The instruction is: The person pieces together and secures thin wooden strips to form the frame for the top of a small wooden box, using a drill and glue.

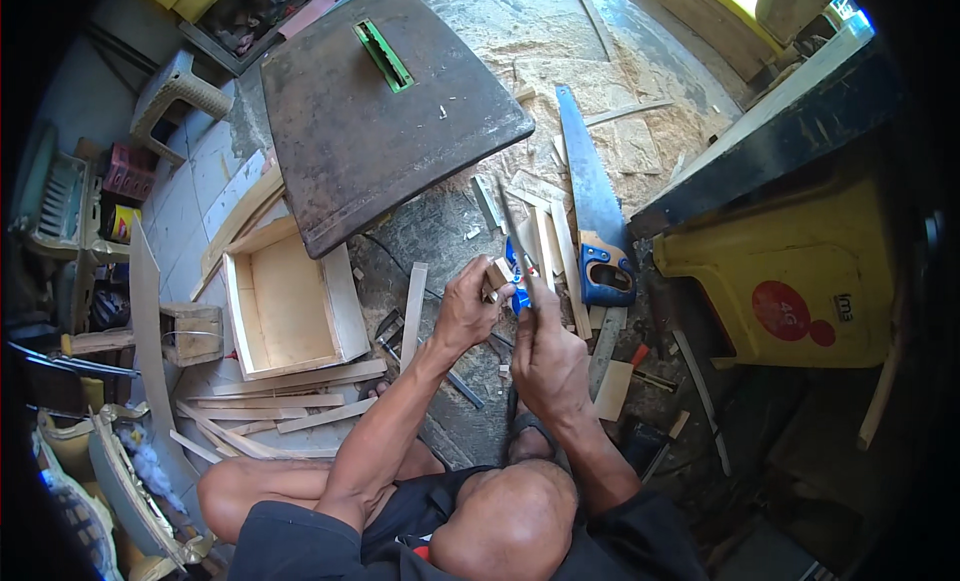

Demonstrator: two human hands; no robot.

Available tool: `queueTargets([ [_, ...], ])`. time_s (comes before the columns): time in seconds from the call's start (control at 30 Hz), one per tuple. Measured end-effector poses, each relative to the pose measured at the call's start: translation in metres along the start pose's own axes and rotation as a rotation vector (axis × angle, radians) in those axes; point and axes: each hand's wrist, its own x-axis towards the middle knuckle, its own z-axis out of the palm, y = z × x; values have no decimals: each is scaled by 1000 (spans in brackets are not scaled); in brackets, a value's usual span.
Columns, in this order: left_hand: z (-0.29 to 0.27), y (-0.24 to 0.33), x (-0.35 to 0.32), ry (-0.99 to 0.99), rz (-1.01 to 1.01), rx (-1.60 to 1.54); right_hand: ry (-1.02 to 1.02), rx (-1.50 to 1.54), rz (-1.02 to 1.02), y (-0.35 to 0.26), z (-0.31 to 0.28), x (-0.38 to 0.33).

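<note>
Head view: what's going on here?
A person sits low, holding a small piece of wood in the left hand and a long, thin grey tool, perhaps a file, in the right hand. The two are close together; whether they touch is hard to tell. A handsaw with a blue handle lies just beyond the right hand, beside loose wooden strips. An open wooden box stands off to the left.
</note>
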Motion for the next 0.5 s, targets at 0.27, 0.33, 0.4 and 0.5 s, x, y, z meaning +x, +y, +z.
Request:
queueTargets([
  [0.27,3,-4,-1,13,87,-62,-74,23,12,8,16,6],
  [0.33,3,-4,-2,19,85,-53,-115,15,71,3,14,7],
  [0.4,3,-4,-2,32,95,-35,-110,17,78,2,15,7],
  [0.5,3,-1,0,-5,51,-60,-92,14,78,5,15,6],
])
